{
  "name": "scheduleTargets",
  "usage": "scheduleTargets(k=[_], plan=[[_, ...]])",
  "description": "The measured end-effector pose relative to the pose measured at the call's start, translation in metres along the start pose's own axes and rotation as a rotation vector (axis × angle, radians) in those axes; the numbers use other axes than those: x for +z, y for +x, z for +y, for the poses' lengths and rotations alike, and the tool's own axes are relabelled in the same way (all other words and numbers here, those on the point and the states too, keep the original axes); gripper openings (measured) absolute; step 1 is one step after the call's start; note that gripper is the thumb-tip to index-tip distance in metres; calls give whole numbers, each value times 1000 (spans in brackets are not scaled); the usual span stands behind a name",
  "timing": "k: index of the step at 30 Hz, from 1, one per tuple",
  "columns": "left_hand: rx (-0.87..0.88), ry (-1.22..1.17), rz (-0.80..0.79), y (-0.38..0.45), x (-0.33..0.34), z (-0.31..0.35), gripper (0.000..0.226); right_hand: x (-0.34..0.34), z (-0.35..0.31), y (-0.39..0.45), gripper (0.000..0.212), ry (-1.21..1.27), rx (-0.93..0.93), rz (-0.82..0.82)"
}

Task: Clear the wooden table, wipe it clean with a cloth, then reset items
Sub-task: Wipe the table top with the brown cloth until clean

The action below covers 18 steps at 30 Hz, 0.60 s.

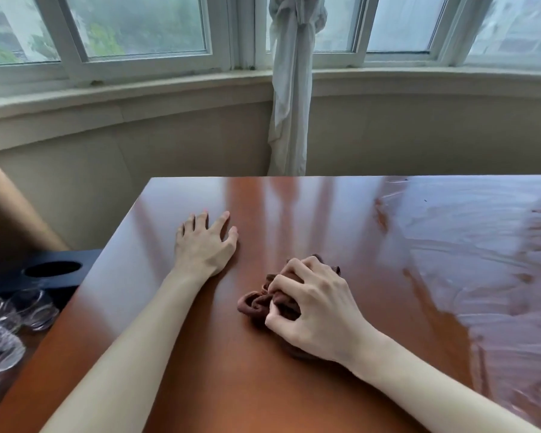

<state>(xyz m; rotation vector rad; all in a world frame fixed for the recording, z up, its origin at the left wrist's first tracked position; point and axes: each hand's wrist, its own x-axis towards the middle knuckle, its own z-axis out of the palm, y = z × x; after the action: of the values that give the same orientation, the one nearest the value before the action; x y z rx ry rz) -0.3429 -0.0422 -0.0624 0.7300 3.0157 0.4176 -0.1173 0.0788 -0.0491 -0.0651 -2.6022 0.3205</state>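
Right hand (317, 310) fingers grip our bunched brown cloth (263, 303) on the wooden surface (219, 385); left hand (202, 245) rests flat, fingers spread open.

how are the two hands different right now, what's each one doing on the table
The left hand lies open and flat, fingers spread, holding nothing; the right hand is curled in a grip on the bunched brown cloth. The left sits farther out than the right. Both rest on the wooden table.
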Motion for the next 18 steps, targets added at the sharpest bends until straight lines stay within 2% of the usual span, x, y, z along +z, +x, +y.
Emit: scheduleTargets(k=[2, 6, 13, 18], plan=[[6, 4, 2, 1, 1, -1, 58, 5, 13, 19, 27, -26, 9, -6], [21, 1, 19, 3, 5, -4, 58, 36, 73, 103, 37, -127, 196, -6], [6, 9, 78, 8, 9, -5, 60, 95, 170, 253, 41, -197, 421, 34], [6, -22, 67, 7, 6, -3, 58, 96, 172, 266, 41, -173, 452, 26]])
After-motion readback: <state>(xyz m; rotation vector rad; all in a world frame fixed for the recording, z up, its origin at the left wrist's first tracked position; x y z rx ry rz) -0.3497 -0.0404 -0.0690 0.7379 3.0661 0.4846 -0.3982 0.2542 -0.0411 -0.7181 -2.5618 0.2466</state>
